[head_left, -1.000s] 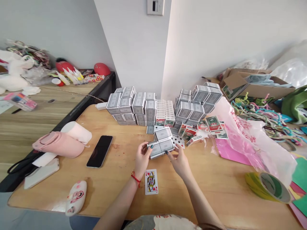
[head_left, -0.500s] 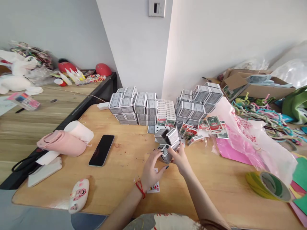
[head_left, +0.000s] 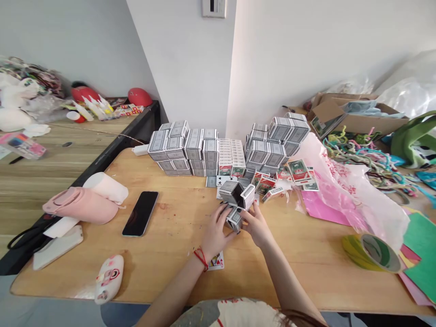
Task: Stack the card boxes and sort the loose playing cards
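Observation:
Several open boxes folded from grey-backed playing cards form a joined cluster (head_left: 230, 190) in front of me. My left hand (head_left: 215, 231) wraps the left side of the nearest playing-card box (head_left: 234, 220), fingers on its top edge and thumb low at the front. My right hand (head_left: 256, 225) grips the same box from the right, fingertips beside the upright side box. Part of the box is hidden by the fingers. A loose queen card (head_left: 216, 261) lies partly under my left wrist. More flat playing cards (head_left: 226, 180) lie behind the cluster.
Stacked card blocks (head_left: 170, 147) stand at the back left, others (head_left: 269, 152) at the back right, with boxed decks (head_left: 231, 156) between. A phone (head_left: 141, 213), pink bottle (head_left: 81, 205), mouse (head_left: 109, 278) and tape roll (head_left: 371, 253) lie around. Pink plastic (head_left: 354, 195) covers the right.
The view has shifted slightly. My right fingers have moved down from the upright side box toward the nearest box, and the cluster's opening now faces me more.

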The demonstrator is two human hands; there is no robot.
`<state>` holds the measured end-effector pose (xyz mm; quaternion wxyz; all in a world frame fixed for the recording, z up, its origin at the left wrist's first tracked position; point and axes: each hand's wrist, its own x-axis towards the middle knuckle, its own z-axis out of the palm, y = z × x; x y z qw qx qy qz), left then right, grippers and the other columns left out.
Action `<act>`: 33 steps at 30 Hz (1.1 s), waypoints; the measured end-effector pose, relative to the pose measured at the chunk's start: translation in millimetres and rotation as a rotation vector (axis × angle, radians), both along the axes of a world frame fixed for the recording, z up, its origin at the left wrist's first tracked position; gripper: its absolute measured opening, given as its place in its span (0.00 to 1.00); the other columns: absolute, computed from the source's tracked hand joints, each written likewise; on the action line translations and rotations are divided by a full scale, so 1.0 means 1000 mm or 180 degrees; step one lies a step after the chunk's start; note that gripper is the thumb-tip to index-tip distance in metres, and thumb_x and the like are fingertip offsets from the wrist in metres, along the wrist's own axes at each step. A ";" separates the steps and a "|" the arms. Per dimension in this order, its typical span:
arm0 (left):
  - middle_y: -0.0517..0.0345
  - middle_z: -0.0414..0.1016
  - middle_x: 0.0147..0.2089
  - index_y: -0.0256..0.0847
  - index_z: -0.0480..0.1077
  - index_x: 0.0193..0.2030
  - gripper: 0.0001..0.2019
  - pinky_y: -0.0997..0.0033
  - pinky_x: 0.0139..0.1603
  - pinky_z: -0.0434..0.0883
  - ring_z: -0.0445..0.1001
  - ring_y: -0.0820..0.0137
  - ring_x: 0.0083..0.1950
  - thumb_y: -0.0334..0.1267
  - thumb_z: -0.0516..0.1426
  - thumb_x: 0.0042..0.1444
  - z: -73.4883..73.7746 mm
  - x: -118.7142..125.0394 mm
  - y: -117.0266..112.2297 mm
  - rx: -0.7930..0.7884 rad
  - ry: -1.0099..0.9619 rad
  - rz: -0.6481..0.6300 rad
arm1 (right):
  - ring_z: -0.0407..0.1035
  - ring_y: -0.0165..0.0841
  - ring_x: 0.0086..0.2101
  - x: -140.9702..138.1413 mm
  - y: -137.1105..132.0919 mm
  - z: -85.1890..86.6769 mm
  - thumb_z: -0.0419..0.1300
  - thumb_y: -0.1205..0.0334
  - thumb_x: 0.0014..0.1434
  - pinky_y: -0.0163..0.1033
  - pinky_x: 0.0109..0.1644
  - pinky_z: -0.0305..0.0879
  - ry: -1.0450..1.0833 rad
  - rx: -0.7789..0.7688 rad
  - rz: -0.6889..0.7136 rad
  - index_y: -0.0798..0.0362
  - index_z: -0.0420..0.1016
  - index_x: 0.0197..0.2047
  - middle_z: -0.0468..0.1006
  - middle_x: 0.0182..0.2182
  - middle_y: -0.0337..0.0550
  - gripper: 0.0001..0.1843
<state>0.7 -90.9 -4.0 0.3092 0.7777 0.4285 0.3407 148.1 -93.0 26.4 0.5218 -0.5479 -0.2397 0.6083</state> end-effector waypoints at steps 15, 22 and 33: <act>0.52 0.51 0.62 0.49 0.53 0.59 0.34 0.54 0.61 0.56 0.52 0.60 0.63 0.33 0.60 0.45 -0.004 0.001 -0.001 -0.0095 -0.0017 0.0050 | 0.69 0.37 0.38 0.003 -0.002 -0.004 0.63 0.59 0.42 0.39 0.32 0.70 0.0153 0.0137 0.0029 0.43 0.58 0.52 0.73 0.42 0.42 0.33; 0.52 0.52 0.62 0.49 0.53 0.59 0.33 0.55 0.61 0.56 0.53 0.60 0.63 0.35 0.60 0.45 -0.002 0.000 0.000 -0.0172 -0.0119 0.0072 | 0.70 0.35 0.38 0.002 -0.002 -0.004 0.62 0.58 0.42 0.39 0.32 0.71 0.0097 0.0121 0.0037 0.40 0.57 0.52 0.73 0.42 0.39 0.33; 0.53 0.52 0.61 0.49 0.53 0.59 0.34 0.56 0.61 0.57 0.54 0.61 0.62 0.34 0.61 0.45 -0.002 0.000 -0.001 -0.0149 -0.0051 0.0108 | 0.68 0.35 0.38 0.002 -0.002 -0.003 0.64 0.58 0.41 0.37 0.32 0.70 0.0169 0.0120 0.0017 0.42 0.59 0.51 0.72 0.43 0.41 0.32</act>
